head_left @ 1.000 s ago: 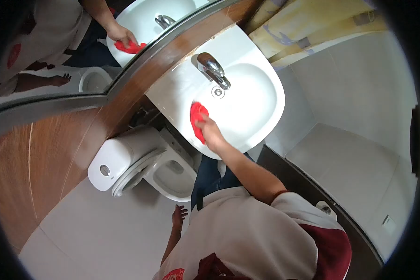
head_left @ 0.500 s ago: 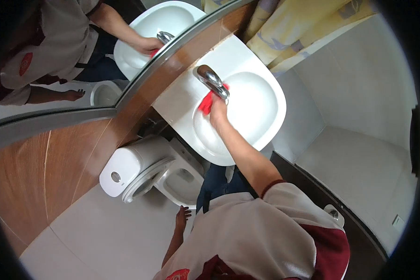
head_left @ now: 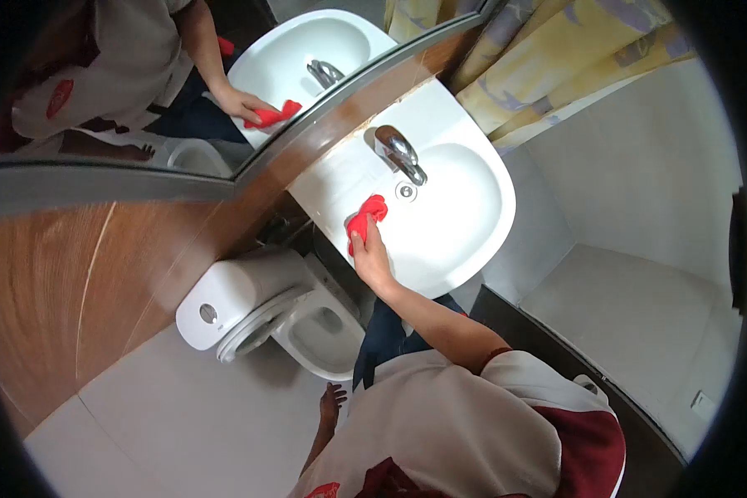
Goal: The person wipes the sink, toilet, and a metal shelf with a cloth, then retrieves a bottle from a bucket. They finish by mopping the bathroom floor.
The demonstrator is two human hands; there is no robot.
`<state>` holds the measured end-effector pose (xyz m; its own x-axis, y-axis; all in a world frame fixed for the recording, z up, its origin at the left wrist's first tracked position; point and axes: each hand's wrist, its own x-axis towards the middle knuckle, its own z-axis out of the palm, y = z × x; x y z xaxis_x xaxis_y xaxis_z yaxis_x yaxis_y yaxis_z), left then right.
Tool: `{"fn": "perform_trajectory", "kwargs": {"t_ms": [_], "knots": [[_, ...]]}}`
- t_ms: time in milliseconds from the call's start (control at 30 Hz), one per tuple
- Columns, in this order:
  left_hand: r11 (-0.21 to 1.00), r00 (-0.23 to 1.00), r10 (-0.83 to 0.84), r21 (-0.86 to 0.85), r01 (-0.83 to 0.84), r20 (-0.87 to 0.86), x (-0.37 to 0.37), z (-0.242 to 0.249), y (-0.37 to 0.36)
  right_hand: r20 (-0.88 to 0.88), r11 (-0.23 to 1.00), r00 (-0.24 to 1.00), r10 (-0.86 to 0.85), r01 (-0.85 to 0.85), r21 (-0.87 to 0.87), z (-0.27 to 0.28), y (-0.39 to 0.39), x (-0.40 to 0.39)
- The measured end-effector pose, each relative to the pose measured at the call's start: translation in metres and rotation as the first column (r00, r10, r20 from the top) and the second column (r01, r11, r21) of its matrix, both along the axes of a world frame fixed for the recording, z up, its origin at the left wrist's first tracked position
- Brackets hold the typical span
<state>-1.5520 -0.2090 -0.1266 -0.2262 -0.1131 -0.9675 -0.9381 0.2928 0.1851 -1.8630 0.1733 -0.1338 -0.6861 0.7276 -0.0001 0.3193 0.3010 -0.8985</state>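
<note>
Right hand (head_left: 372,261) at the left side of the sink (head_left: 465,212), reached by a bare forearm that slants forward and leftward from a short sleeve (head_left: 527,373), across the sink's near left edge. The thumb and fingers pinch a bunched red cloth (head_left: 363,222) between them. The cloth lies over the left part of the sink, its far end close to the drain (head_left: 406,192). Left hand (head_left: 333,402) well below the sink and to its left, hanging near the toilet (head_left: 324,332), with the fingers spread apart.

Surroundings, placed from the sink: the metal faucet (head_left: 400,153) stands on its back ledge, the spout projecting over the basin near the drain and limiting the space beyond the cloth. Behind the sink are the wood-patterned wall (head_left: 100,282) and the mirror (head_left: 253,50), which reflects the cloth and the arm. The toilet is to the left and lower; a yellow patterned curtain (head_left: 548,62) hangs beyond the far right corner.
</note>
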Motion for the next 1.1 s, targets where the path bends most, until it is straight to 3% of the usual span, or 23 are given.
{"fn": "perform_trajectory", "kwargs": {"t_ms": [67,100,133,200,233,267,333,367,433,467,567,633,700,767,800,867,967,1000,1100], "knots": [[0.997,0.997,-0.06,0.047,0.061,-0.04,0.007,-0.018,-0.005,0.052,0.977,0.997,0.063,-0.051,-0.208,0.0,0.021,0.008],[0.995,0.995,-0.083,0.058,0.087,-0.054,0.013,-0.02,-0.011,0.185,0.805,0.976,0.118,0.014,-0.593,-0.006,0.049,-0.014],[0.994,0.992,-0.105,0.017,0.107,-0.068,0.003,-0.006,-0.004,0.256,0.566,0.965,-0.049,0.238,-0.789,-0.002,0.066,-0.043],[0.998,0.995,-0.057,-0.035,0.054,-0.085,-0.026,0.022,0.023,0.2,0.861,0.976,0.085,0.029,-0.508,0.007,0.041,-0.028],[0.999,0.996,0.01,-0.046,-0.014,-0.091,-0.034,0.022,0.028,0.233,0.943,0.956,0.181,-0.101,-0.316,0.02,0.017,0.0],[1.0,0.995,0.004,-0.027,-0.007,-0.1,-0.04,0.016,0.035,0.107,0.932,0.932,0.347,-0.33,-0.149,0.024,0.008,0.034],[1.0,0.995,-0.015,-0.003,0.015,-0.103,-0.038,0.016,0.034,0.12,0.788,0.82,0.56,-0.572,0.229,0.032,0.019,0.107],[1.0,0.995,-0.028,-0.009,0.027,-0.091,-0.033,0.02,0.032,0.364,0.66,0.648,0.67,-0.743,0.107,0.065,0.043,0.134],[0.999,0.994,-0.05,0.004,0.051,-0.096,-0.037,0.013,0.042,0.495,0.371,0.447,0.745,-0.894,0.25,0.083,0.092,0.195],[1.0,0.996,-0.025,-0.011,0.024,-0.089,-0.036,0.013,0.046,0.575,0.21,0.351,0.739,-0.931,0.299,0.094,0.102,0.205],[1.0,0.993,0.005,0.014,-0.004,-0.114,-0.027,0.015,0.05,0.511,0.228,0.381,0.77,-0.914,0.337,0.082,0.086,0.182],[1.0,0.992,0.002,0.019,0.001,-0.123,-0.02,0.013,0.048,0.405,0.292,0.387,0.828,-0.915,0.279,0.09,0.051,0.114],[1.0,0.992,-0.001,0.01,0.002,-0.127,-0.014,0.011,0.047,0.356,0.284,0.466,0.81,-0.842,0.459,0.085,0.021,0.038],[1.0,0.992,0.002,-0.014,-0.004,-0.129,-0.008,0.013,0.044,0.428,0.24,0.468,0.773,-0.841,0.485,0.077,0.001,-0.027],[0.997,0.984,0.073,-0.002,-0.074,-0.16,-0.001,0.012,0.04,0.391,0.286,0.515,0.763,-0.811,0.51,0.071,-0.003,-0.039],[0.978,0.958,0.202,-0.016,-0.209,-0.204,0.025,0.02,0.036,0.373,0.325,0.54,0.755,-0.801,0.503,0.075,-0.007,-0.023],[0.925,0.917,0.363,-0.05,-0.376,-0.168,0.075,0.02,0.045,0.401,0.231,0.469,0.787,-0.826,0.513,0.075,0.009,0.076],[0.912,0.909,0.394,-0.067,-0.405,-0.134,0.105,0.012,0.045,0.468,0.186,0.388,0.794,-0.888,0.421,0.082,0.018,0.11],[0.837,0.841,0.54,-0.075,-0.542,-0.047,0.204,-0.031,0.057,0.469,0.156,0.35,0.811,-0.902,0.402,0.079,0.054,0.173]]}}
